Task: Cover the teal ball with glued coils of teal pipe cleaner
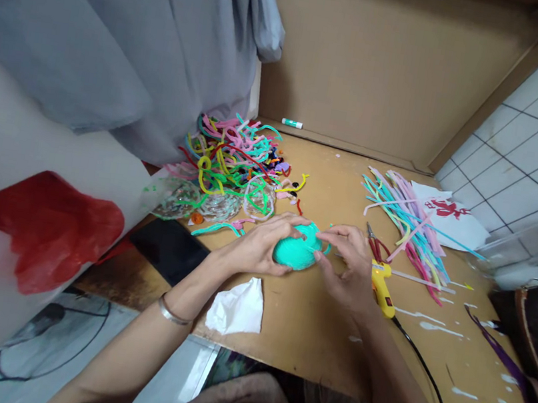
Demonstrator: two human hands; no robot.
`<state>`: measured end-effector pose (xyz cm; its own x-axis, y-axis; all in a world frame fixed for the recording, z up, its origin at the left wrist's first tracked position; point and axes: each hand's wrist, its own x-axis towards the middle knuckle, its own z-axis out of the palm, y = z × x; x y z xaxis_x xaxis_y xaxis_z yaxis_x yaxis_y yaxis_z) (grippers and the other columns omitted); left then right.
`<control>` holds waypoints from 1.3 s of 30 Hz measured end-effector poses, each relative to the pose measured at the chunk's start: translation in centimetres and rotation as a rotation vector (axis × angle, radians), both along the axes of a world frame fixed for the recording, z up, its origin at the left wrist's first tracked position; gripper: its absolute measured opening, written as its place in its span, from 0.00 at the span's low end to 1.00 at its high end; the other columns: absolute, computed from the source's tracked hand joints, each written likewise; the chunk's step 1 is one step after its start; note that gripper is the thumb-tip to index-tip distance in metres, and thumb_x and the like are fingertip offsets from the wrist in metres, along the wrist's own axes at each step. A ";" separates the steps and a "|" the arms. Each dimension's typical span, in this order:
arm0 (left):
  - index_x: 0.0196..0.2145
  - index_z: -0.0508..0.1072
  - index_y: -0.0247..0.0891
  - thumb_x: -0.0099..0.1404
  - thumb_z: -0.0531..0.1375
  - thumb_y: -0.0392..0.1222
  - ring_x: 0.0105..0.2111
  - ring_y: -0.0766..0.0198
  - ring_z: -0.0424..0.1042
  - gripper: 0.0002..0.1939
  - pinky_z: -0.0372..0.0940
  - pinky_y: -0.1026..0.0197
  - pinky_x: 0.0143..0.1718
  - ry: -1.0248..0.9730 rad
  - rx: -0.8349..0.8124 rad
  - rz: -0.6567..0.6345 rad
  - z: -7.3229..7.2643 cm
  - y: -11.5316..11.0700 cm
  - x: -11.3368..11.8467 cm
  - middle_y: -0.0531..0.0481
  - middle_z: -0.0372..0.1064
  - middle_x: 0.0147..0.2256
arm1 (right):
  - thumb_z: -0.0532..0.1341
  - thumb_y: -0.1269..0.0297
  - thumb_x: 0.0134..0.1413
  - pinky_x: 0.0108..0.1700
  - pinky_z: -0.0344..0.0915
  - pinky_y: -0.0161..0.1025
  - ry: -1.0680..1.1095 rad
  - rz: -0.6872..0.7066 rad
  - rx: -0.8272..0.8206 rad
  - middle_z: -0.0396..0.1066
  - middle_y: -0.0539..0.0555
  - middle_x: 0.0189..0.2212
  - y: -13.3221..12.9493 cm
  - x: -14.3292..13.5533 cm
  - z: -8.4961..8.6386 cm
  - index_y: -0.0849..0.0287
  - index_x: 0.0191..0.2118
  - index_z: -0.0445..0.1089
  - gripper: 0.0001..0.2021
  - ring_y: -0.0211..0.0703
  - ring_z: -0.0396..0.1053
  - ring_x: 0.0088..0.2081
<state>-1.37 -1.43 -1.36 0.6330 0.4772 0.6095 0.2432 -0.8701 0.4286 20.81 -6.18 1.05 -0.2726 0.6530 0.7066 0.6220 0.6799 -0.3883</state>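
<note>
A rounded turquoise ball with a fuzzy, strand-wrapped surface is held over the wooden table. My left hand is closed around its left side, fingers over the top and thumb below. At the ball's right side, the thumb and fingertips of my right hand close on a turquoise pipe cleaner, a short loop of which shows beside the fingers. Where that strand meets the ball is partly hidden by the fingers. Just right of this hand lies a yellow hot glue gun, with red-handled pliers beyond it.
A tangled heap of coloured pipe cleaners lies at the back left, beside a black phone-like slab. White tissue sits near the front edge. Straight pipe cleaners lie on the right; a black cord trails from the glue gun.
</note>
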 end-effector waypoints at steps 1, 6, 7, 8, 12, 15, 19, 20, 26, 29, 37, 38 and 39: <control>0.51 0.63 0.41 0.56 0.68 0.44 0.61 0.44 0.66 0.28 0.65 0.37 0.58 -0.004 -0.001 -0.003 0.0 0.0 0.0 0.34 0.65 0.59 | 0.61 0.64 0.61 0.46 0.64 0.48 0.044 -0.004 -0.022 0.69 0.56 0.42 0.0 0.1 0.1 0.54 0.47 0.72 0.10 0.48 0.68 0.44; 0.51 0.62 0.42 0.57 0.67 0.44 0.61 0.44 0.66 0.27 0.64 0.38 0.58 -0.019 0.006 -0.028 0.0 0.2 0.0 0.34 0.65 0.60 | 0.59 0.63 0.62 0.46 0.65 0.46 0.252 -0.049 -0.115 0.67 0.55 0.40 0.2 0.8 0.1 0.54 0.45 0.73 0.09 0.48 0.68 0.45; 0.51 0.62 0.42 0.57 0.68 0.44 0.61 0.44 0.66 0.27 0.64 0.38 0.58 -0.018 0.008 -0.033 0.0 0.2 0.0 0.34 0.65 0.60 | 0.58 0.63 0.63 0.46 0.65 0.46 0.270 -0.053 -0.129 0.67 0.55 0.40 0.3 0.9 0.1 0.54 0.45 0.73 0.09 0.48 0.68 0.45; 0.51 0.62 0.42 0.56 0.68 0.44 0.61 0.44 0.66 0.28 0.64 0.38 0.58 -0.017 0.011 -0.036 0.0 0.2 0.0 0.33 0.64 0.60 | 0.57 0.63 0.63 0.46 0.65 0.46 0.268 -0.052 -0.139 0.67 0.55 0.41 0.3 0.9 0.0 0.54 0.46 0.74 0.10 0.48 0.68 0.45; 0.51 0.62 0.40 0.55 0.69 0.43 0.60 0.44 0.66 0.29 0.65 0.40 0.58 -0.006 0.011 -0.024 0.1 0.1 0.0 0.33 0.64 0.60 | 0.54 0.61 0.66 0.51 0.62 0.50 0.114 -0.039 -0.127 0.67 0.57 0.46 0.3 0.4 -0.1 0.52 0.49 0.74 0.13 0.49 0.65 0.50; 0.52 0.62 0.41 0.55 0.69 0.42 0.60 0.44 0.66 0.29 0.64 0.41 0.58 0.010 0.008 -0.003 0.2 -0.1 0.0 0.34 0.64 0.60 | 0.52 0.60 0.67 0.53 0.59 0.52 -0.035 -0.037 -0.083 0.66 0.58 0.50 0.4 -0.3 -0.1 0.50 0.49 0.75 0.15 0.51 0.64 0.53; 0.52 0.63 0.41 0.56 0.69 0.43 0.61 0.44 0.66 0.29 0.64 0.40 0.58 0.005 0.007 0.008 0.2 -0.2 0.0 0.33 0.63 0.61 | 0.50 0.60 0.68 0.53 0.58 0.52 -0.120 -0.062 -0.078 0.67 0.57 0.52 0.7 -1.0 -0.2 0.48 0.49 0.75 0.17 0.52 0.63 0.53; 0.52 0.63 0.40 0.56 0.69 0.43 0.61 0.44 0.66 0.29 0.65 0.40 0.58 0.003 0.007 0.006 0.2 -0.2 0.1 0.32 0.63 0.61 | 0.50 0.60 0.68 0.53 0.58 0.52 -0.123 -0.066 -0.078 0.67 0.57 0.52 0.8 -1.1 -0.2 0.48 0.49 0.75 0.17 0.52 0.63 0.53; 0.52 0.63 0.40 0.55 0.69 0.43 0.62 0.43 0.64 0.30 0.64 0.40 0.59 0.005 0.001 -0.003 0.0 -0.1 -0.1 0.33 0.62 0.61 | 0.50 0.60 0.68 0.53 0.58 0.52 -0.101 -0.060 -0.060 0.67 0.57 0.52 0.9 -1.4 -0.3 0.49 0.47 0.77 0.17 0.52 0.63 0.54; 0.53 0.63 0.40 0.56 0.69 0.42 0.62 0.43 0.64 0.30 0.64 0.40 0.59 0.000 0.000 -0.009 0.0 -0.1 -0.1 0.33 0.61 0.61 | 0.51 0.60 0.68 0.53 0.57 0.52 -0.097 -0.050 -0.042 0.69 0.57 0.52 0.9 -1.4 -0.4 0.50 0.46 0.77 0.16 0.52 0.63 0.54; 0.53 0.63 0.42 0.56 0.68 0.43 0.61 0.44 0.64 0.29 0.64 0.40 0.59 -0.003 -0.037 -0.003 0.2 -0.2 0.0 0.33 0.57 0.62 | 0.50 0.62 0.68 0.60 0.54 0.55 -0.094 0.008 -0.068 0.71 0.54 0.57 0.6 -1.4 -0.4 0.51 0.53 0.71 0.16 0.52 0.61 0.59; 0.53 0.62 0.42 0.56 0.68 0.43 0.61 0.44 0.64 0.29 0.64 0.40 0.59 -0.007 -0.040 0.001 0.2 -0.2 0.1 0.34 0.57 0.62 | 0.49 0.62 0.69 0.60 0.55 0.54 -0.075 0.016 -0.082 0.71 0.54 0.56 0.5 -1.5 -0.2 0.52 0.55 0.69 0.16 0.51 0.61 0.59; 0.53 0.62 0.42 0.56 0.69 0.43 0.62 0.44 0.64 0.29 0.64 0.40 0.59 -0.009 -0.043 0.003 0.2 -0.2 0.1 0.34 0.57 0.62 | 0.49 0.63 0.69 0.60 0.55 0.53 -0.057 0.019 -0.094 0.71 0.55 0.56 0.4 -1.5 -0.1 0.52 0.57 0.67 0.17 0.51 0.61 0.59</control>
<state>-1.31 -1.63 -1.20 0.6264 0.5048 0.5939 0.2419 -0.8502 0.4676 19.35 -5.78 0.93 -0.3241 0.7101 0.6251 0.6321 0.6541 -0.4154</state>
